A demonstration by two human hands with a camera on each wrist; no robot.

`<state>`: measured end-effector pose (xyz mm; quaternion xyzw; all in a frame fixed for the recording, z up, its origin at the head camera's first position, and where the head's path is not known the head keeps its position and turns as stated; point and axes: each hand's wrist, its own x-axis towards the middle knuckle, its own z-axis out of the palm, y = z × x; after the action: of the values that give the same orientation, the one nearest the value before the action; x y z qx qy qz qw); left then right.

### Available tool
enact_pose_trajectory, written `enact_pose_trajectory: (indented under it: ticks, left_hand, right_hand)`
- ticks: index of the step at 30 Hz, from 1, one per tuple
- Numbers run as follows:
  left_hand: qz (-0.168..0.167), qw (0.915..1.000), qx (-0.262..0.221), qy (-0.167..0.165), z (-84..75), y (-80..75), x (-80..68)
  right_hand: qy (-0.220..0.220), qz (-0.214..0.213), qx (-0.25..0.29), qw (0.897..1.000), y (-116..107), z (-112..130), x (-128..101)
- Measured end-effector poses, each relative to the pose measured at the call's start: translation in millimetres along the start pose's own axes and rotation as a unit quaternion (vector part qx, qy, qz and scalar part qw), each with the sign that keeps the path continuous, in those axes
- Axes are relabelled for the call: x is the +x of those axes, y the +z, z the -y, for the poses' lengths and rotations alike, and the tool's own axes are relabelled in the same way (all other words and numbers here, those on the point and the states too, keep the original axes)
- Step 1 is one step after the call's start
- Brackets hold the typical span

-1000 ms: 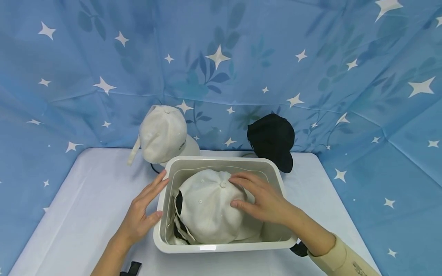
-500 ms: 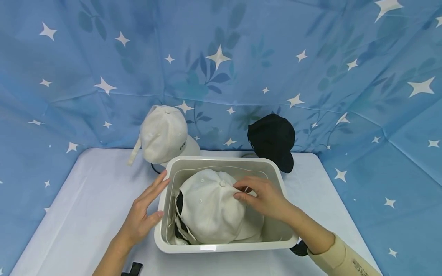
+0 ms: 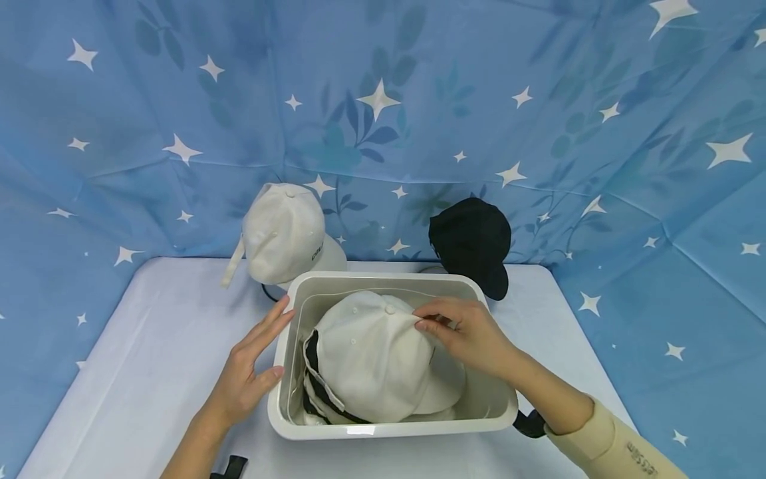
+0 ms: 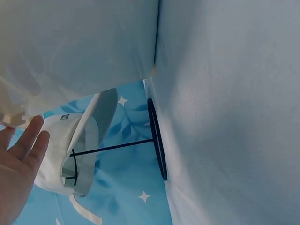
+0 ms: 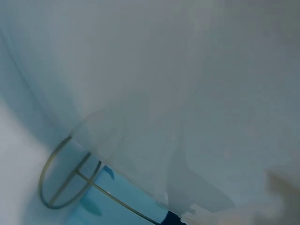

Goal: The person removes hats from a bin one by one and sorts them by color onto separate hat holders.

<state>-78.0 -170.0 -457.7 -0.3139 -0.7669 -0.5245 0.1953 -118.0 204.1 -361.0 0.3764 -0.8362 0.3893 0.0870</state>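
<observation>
A whitish plastic bin (image 3: 389, 431) stands on the table with a stack of caps in it. My right hand (image 3: 473, 332) pinches the crown of the top white cap (image 3: 371, 359) between thumb and fingers, just right of its button. Below that cap, at the left, dark and white edges of other caps show. My left hand (image 3: 248, 366) lies along the bin's left rim with its fingers extended. In the left wrist view those fingers (image 4: 35, 140) reach up at the bin's edge. The right wrist view shows mostly the bin's wall (image 5: 164, 93).
Behind the bin, a white cap (image 3: 284, 233) hangs on a black wire stand (image 4: 157, 138) at the left. A black cap (image 3: 473, 239) is at the right, near a thin metal stand (image 5: 56, 173). A blue star-patterned curtain (image 3: 383, 133) borders the white table (image 3: 179, 319).
My right hand has closed on the top cap's crown and drawn it slightly up and right. More of the dark edge beneath now shows. The left hand stays at the rim.
</observation>
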Motion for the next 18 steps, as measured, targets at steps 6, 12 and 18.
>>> enact_pose_trajectory:
  ticks: [6, 12, 18]
  left_hand:
    - [0.002, 1.0, 0.004, -0.001, -0.3, -0.5, 0.4]
    - [0.003, 1.0, 0.007, -0.001, -0.6, -1.2, 0.5]
    - [0.004, 1.0, 0.004, -0.001, -1.3, -1.4, -0.4]
  right_hand:
    - [-0.011, 0.0, -0.014, 1.0, -10, 6, 6]
    - [-0.035, -0.003, -0.02, 0.999, -14, 11, 12]
    - [-0.048, -0.015, -0.025, 0.998, -20, 18, 18]
